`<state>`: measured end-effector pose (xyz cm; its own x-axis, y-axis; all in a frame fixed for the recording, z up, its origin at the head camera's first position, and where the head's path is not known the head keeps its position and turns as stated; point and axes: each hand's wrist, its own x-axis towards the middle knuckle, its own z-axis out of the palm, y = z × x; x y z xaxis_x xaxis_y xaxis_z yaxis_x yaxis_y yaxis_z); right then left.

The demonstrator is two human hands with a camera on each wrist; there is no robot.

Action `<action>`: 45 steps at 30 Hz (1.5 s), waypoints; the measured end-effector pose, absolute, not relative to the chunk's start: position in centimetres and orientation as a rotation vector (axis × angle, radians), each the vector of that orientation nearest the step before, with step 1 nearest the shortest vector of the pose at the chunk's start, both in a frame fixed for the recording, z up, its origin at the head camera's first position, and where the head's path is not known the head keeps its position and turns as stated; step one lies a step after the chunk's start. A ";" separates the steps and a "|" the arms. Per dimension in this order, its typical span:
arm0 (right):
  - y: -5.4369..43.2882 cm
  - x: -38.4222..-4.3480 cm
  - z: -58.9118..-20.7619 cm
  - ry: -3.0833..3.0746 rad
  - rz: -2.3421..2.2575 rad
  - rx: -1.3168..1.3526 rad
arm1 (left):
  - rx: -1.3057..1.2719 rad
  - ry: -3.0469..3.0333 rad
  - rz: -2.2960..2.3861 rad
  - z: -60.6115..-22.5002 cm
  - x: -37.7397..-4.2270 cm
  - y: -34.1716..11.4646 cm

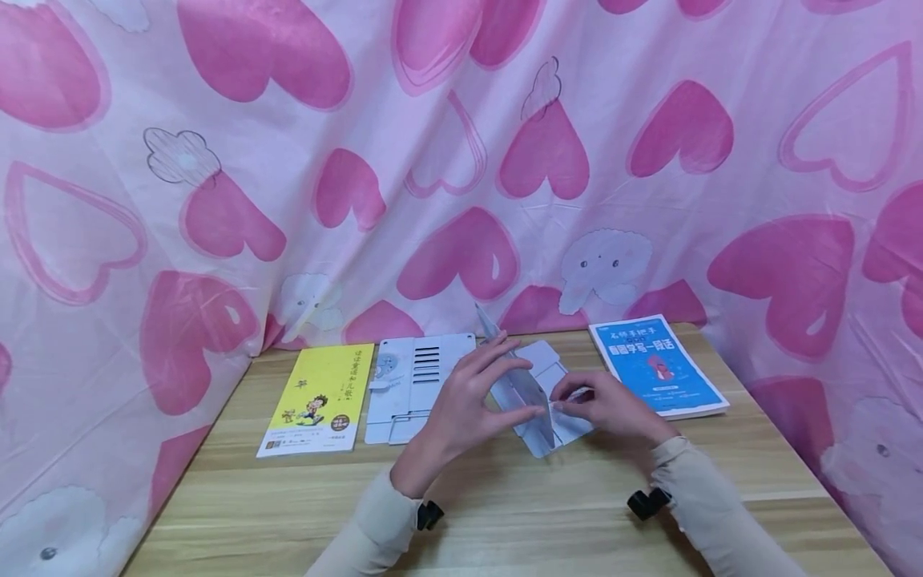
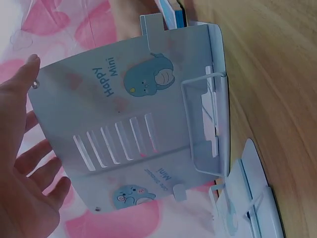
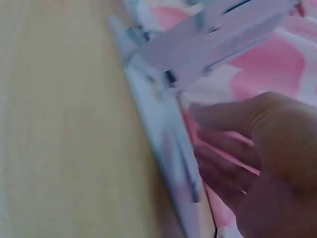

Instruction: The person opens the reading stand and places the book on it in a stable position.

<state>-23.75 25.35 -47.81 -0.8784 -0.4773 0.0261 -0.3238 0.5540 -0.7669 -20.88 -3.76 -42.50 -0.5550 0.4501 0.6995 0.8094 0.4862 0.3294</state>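
Observation:
A light blue book stand point(image 2: 119, 89) with cartoon animals and a row of slots stands unfolded, its panel tilted up from the base plate point(image 1: 570, 429). My left hand point(image 1: 461, 397) holds the panel's upper edge, thumb by one corner hole and the other fingers farther along the edge. Behind the panel, my right hand point(image 3: 267, 148) is close beside the base and its support plate point(image 3: 198, 44), with fingers bent and a gap between thumb and fingers. A wire page holder point(image 2: 190, 129) sits at the panel's lower edge.
Left of the hands, a second, folded book stand point(image 1: 425, 385) lies flat. Beside it is a yellow book point(image 1: 317, 401). A blue book point(image 1: 659, 365) lies at the right. A heart-patterned curtain point(image 1: 461, 160) hangs behind and around the wooden table point(image 1: 505, 513).

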 end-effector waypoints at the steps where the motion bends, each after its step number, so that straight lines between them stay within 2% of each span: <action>1: 25.3 -24.1 -48.2 2.658 -1.170 -0.660 | -1.032 -2.211 -0.896 -42.5 -20.8 -3.7; 7: 24.8 -25.0 -49.3 2.760 -0.900 -0.545 | -1.025 -2.276 -0.986 -42.4 -20.8 -4.1; 19: 24.2 -24.3 -49.7 2.694 -0.992 -0.338 | -1.005 -2.316 -1.179 -42.5 -22.7 -7.1; 26: 23.9 -23.9 -50.0 2.747 -1.045 -0.415 | -0.908 -2.285 -1.368 -42.8 -23.6 -7.9; 45: 23.5 -23.8 -50.6 2.728 -1.318 -0.358 | -0.637 -2.197 -1.563 -43.8 -25.4 -7.4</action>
<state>-23.84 23.49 -50.63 -0.9685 -0.2483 0.0203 -0.1702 0.6002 -0.7815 -25.38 -7.42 -43.83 -0.8297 0.1479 0.5383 0.5571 0.2828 0.7809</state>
